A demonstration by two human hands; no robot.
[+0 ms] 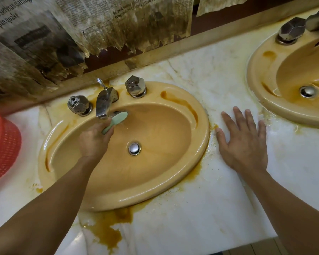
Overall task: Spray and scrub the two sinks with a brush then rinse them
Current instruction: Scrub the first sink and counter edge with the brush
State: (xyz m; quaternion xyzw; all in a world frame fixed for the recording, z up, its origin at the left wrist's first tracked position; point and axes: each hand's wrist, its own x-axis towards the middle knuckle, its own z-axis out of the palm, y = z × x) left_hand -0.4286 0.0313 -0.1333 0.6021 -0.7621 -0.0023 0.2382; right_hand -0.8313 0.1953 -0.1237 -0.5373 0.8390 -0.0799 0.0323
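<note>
Our left hand [94,138] had its fingers curled tight round the handle of the pale green brush [116,119], whose head lay against the back wall of the left sink [201,144], just under the spout [104,103]. Our right hand [245,142] rested flat on the marble counter [201,208] between the two basins, fingers straight and spread apart, holding nothing. We judged this to be the scrubbing step, worked at the awkward patch behind the spout. To do it well, we thought short firm strokes suited that tight corner, with the bristles angled into the wall rather than skimming it and the wrist held low so the handle cleared the metal. The braced right hand gave us something to lean on. The brown streak [182,105] in the rim's recess looked unscrubbed and seemed the next place to work, then the bowl down to the drain plug [134,148]. The right sink [261,74], at the frame's edge, showed similar stains and appeared not yet done.
</note>
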